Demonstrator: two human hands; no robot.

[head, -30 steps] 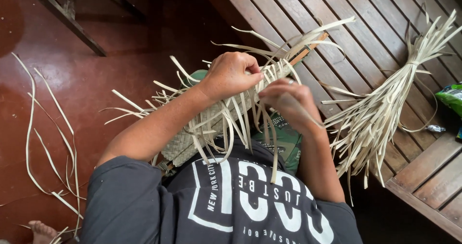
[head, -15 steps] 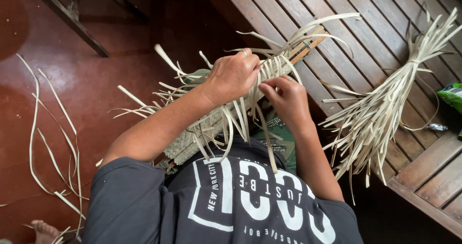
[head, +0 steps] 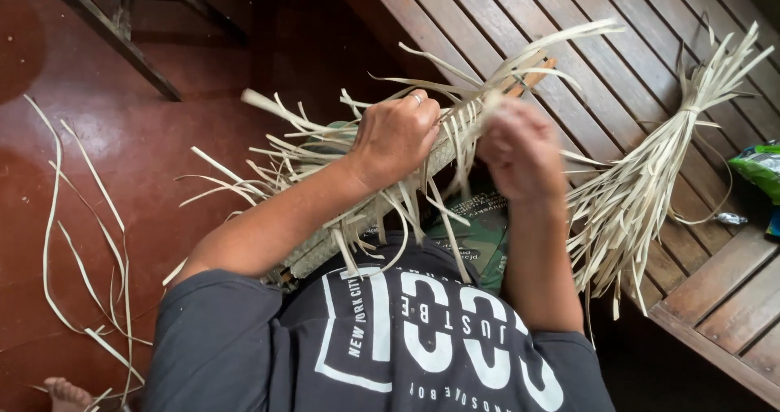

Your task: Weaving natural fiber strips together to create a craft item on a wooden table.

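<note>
My left grip (head: 398, 136) pinches the weave (head: 357, 217); right grip (head: 520, 148) is blurred, I cannot tell; strips (head: 443, 209) below could slip loose.

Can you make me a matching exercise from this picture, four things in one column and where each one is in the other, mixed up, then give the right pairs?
Things:
1. left hand
2. tied bundle of strips
3. loose strips
4. green packet

Places:
A. lying on the red floor
B. at the picture's right edge, on the wooden slats
C. gripping the woven piece
D. on the slatted bench, past the right hand

Pairs: 1-C, 2-D, 3-A, 4-B
</note>
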